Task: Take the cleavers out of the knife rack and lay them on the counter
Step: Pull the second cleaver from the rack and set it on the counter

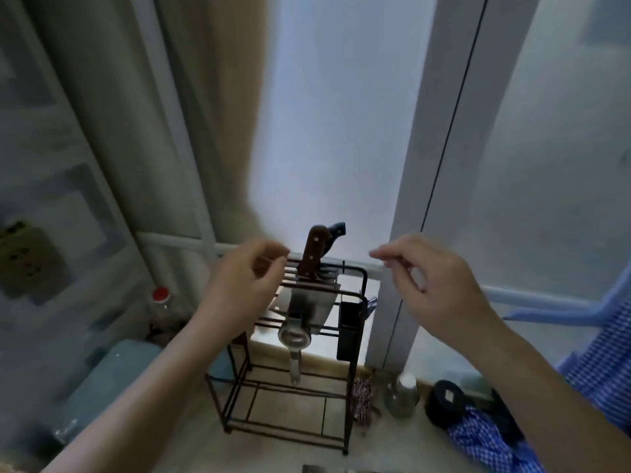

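Cleavers sit blade-down in the top slots of the black wire knife rack (pixel 351 336), handles up so they lift straight out: brown riveted handle (pixel 312 252) in front, a dark handle (pixel 336 231) just behind it. Both blades are still slotted, nothing is on the counter (pixel 191 435) yet. Left hand (pixel 239 285) hovers just beside the brown handle, fingers curled loose, empty. Right hand (pixel 437 285) is off to the other side, also loose and empty (likely there to steady the rack). A strainer (pixel 294 332) hangs on the front rail, which could snag.
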